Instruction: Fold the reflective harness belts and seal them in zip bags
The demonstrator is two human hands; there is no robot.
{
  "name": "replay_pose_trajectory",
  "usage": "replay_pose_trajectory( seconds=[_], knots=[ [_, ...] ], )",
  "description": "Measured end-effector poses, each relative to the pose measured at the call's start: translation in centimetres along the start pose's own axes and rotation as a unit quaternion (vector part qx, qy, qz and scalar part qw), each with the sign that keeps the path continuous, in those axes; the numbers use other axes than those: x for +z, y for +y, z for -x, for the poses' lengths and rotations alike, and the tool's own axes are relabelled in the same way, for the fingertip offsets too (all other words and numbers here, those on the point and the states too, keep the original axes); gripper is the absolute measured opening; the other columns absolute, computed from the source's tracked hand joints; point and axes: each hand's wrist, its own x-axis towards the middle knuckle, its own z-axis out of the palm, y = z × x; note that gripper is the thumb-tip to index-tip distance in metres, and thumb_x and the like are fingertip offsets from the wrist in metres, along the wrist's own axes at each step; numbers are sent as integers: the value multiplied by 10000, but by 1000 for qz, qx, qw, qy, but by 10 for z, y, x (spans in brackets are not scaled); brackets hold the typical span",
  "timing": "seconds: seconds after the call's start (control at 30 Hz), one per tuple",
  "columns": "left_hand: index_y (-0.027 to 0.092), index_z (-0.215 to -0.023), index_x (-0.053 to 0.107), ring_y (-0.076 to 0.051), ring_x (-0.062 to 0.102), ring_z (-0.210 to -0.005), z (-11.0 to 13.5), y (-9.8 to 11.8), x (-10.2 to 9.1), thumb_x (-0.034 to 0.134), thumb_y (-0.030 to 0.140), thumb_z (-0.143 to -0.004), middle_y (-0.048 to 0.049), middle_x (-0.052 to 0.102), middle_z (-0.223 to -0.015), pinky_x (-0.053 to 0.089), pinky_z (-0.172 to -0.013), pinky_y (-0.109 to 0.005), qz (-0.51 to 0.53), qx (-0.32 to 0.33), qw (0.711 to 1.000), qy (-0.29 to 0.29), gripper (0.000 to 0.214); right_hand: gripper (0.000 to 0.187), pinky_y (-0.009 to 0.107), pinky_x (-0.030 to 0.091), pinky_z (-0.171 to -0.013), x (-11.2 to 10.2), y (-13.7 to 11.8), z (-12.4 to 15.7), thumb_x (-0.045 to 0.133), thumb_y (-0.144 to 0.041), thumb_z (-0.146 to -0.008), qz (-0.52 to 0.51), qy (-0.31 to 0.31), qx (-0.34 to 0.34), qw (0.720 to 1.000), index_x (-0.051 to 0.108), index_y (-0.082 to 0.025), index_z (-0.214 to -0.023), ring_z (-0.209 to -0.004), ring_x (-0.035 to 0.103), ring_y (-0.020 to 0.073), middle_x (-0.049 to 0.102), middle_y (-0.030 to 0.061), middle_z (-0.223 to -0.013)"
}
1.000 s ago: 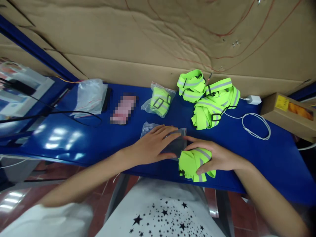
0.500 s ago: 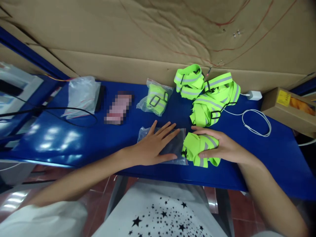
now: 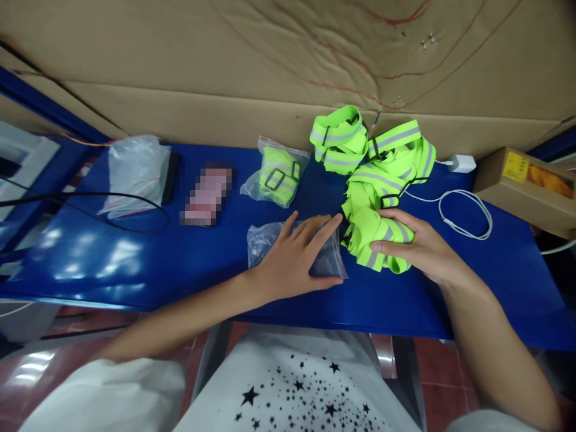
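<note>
My left hand (image 3: 299,261) lies over a clear zip-lock bag (image 3: 261,240) on the table, its fingers spread toward the bag's red-striped right edge. To its right, my right hand (image 3: 416,246) grips a folded bundle of reflective strap (image 3: 375,237), neon yellow-green with grey stripes. Just behind that bundle sits a pile of more reflective straps (image 3: 396,165) with black buckles, and the held bundle overlaps its front in the view. A further rolled strap (image 3: 339,141) stands at the back. Left of it, a filled zip-lock bag (image 3: 279,177) contains a strap with a black buckle.
On the blue table (image 3: 189,264) lie a stack of clear bags (image 3: 135,177) and a blurred-out pink item (image 3: 207,195) at the left. A white cable (image 3: 465,213), its adapter (image 3: 462,163) and a cardboard box (image 3: 526,192) are at the right. Cardboard (image 3: 189,114) lines the back.
My right hand has moved the held strap bundle away from me and slightly right, up to the pile. My left hand has slid right over the flat bag.
</note>
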Motion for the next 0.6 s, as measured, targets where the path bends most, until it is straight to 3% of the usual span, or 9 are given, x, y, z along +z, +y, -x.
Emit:
replay_pose_trajectory(
  seconds=[0.17, 0.3, 0.53, 0.6],
  knots=[
    [218, -1670, 133, -367, 458, -1489, 2, 2, 1, 636, 705, -914, -196, 491, -1582, 146, -1302, -632, -35, 42, 997, 47, 1030, 693, 475, 545, -1058, 5, -7, 3, 915, -585, -673, 26, -82, -78, 993, 686, -258, -1240, -1200, 668, 329, 721, 62, -1271],
    [208, -1640, 237, -353, 517, -1432, 2, 5, 5, 611, 694, -936, -190, 546, -1519, 146, -1299, -640, -48, 60, 996, 50, 934, 605, 441, 557, -987, 12, -4, 6, 884, -536, -747, 91, -78, -106, 987, 648, -282, -1243, -1138, 679, 286, 708, 39, -1251],
    [220, -1640, 242, -368, 560, -1361, 2, 9, 10, 622, 652, -953, -208, 575, -1454, 218, -1250, -689, -72, 85, 990, 86, 896, 579, 425, 575, -990, 19, -11, 10, 891, -419, -786, 158, -76, -199, 964, 615, -293, -1278, -1147, 698, 259, 710, 28, -1262],
    [223, -1658, 212, -409, 540, -1373, 2, 15, 4, 614, 723, -917, -230, 551, -1468, 237, -1220, -733, -65, 82, 991, 80, 980, 607, 438, 594, -992, 19, -17, 13, 872, -413, -811, 192, -74, -236, 950, 576, -292, -1327, -1195, 690, 276, 685, 49, -1324]
  ],
)
